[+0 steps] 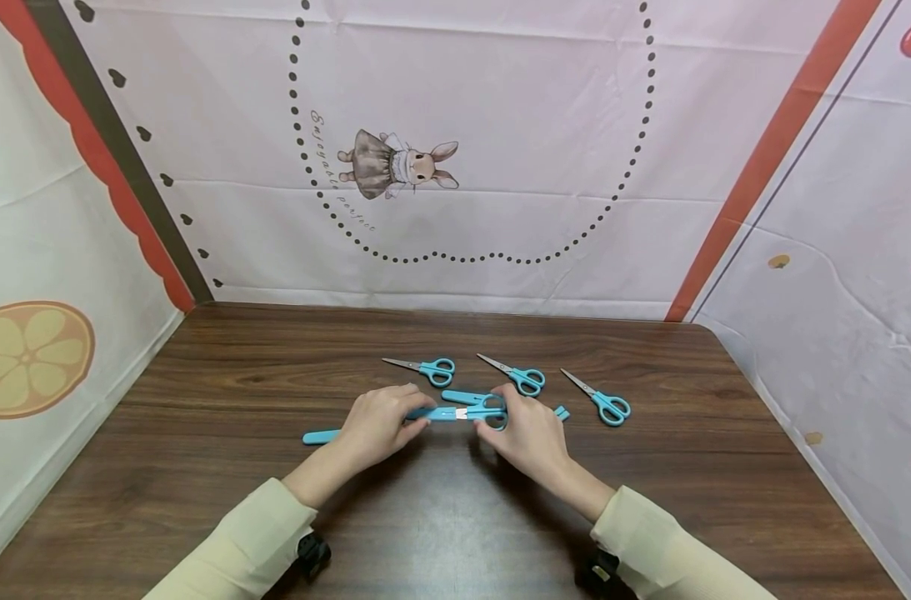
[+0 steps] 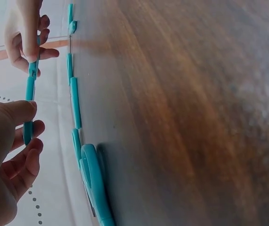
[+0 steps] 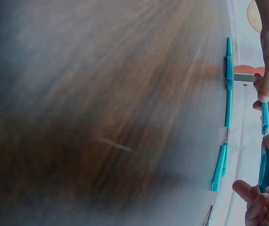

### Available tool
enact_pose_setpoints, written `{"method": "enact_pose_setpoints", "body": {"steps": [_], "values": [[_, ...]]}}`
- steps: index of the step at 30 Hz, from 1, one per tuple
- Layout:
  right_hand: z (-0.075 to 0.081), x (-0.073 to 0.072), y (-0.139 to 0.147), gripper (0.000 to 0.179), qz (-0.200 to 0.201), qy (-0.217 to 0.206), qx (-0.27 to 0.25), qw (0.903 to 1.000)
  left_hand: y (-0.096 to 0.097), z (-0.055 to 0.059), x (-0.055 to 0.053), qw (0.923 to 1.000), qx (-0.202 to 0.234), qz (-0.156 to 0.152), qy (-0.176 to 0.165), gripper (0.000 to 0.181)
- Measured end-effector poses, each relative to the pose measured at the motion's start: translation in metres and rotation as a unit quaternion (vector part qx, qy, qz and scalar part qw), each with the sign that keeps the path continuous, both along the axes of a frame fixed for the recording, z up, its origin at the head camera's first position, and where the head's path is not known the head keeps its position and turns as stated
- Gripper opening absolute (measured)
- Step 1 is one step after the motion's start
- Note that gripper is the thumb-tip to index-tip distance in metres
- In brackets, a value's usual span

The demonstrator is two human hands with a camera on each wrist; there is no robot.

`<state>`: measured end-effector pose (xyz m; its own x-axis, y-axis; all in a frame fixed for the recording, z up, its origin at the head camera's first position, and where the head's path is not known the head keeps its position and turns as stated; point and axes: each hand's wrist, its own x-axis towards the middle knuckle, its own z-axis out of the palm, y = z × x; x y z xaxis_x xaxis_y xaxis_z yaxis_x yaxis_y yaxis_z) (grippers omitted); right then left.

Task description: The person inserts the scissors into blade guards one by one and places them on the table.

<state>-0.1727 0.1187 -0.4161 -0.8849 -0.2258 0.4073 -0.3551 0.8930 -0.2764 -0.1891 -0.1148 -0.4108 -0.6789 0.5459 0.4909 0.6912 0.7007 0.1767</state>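
Both hands hold one pair of blue-handled scissors [image 1: 487, 407] above the table. My left hand [image 1: 376, 423] pinches the light-blue blade cover [image 1: 444, 414] between thumb and fingers. The blades sit mostly inside it, and a short strip of metal shows beside the handles. My right hand [image 1: 533, 432] grips the handle loops, also visible in the right wrist view as a blue handle [image 3: 265, 172]. Just behind the held scissors lies another blue cover [image 1: 461, 397]. One more cover [image 1: 320, 437] lies by the left wrist, and a blue piece [image 1: 563, 412] pokes out beyond the right hand.
Three uncovered scissors lie farther back on the brown wooden table [image 1: 440, 533]: one pair [image 1: 437, 371] at left, one [image 1: 528, 382] in the middle, one [image 1: 611, 408] at right. A printed cloth [image 1: 500, 108] hangs behind the table and along both sides.
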Motion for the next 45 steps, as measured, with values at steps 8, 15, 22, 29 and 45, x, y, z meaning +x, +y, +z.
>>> {"method": "enact_pose_setpoints", "body": {"steps": [8,15,22,29,45], "values": [[-0.001,0.001,-0.001,0.046,0.001,0.008,-0.003,1.0,0.002,0.0,0.001,0.9999,-0.013,0.003,0.003,0.017],[-0.001,0.001,-0.002,0.046,0.002,0.022,-0.007,0.9997,0.004,0.0,0.001,0.9998,-0.012,0.004,0.014,0.017],[0.0,0.001,-0.002,0.046,0.002,0.029,-0.005,0.9996,0.005,-0.001,0.0,0.9997,-0.008,0.008,0.024,0.017],[-0.002,0.001,-0.004,0.045,0.009,0.037,-0.012,0.9992,0.005,-0.001,0.002,0.9995,-0.011,0.008,0.028,0.018],[0.001,0.002,-0.006,0.043,0.008,0.015,-0.014,0.9998,0.011,-0.001,0.001,0.9991,-0.002,0.007,0.043,0.019]]}}
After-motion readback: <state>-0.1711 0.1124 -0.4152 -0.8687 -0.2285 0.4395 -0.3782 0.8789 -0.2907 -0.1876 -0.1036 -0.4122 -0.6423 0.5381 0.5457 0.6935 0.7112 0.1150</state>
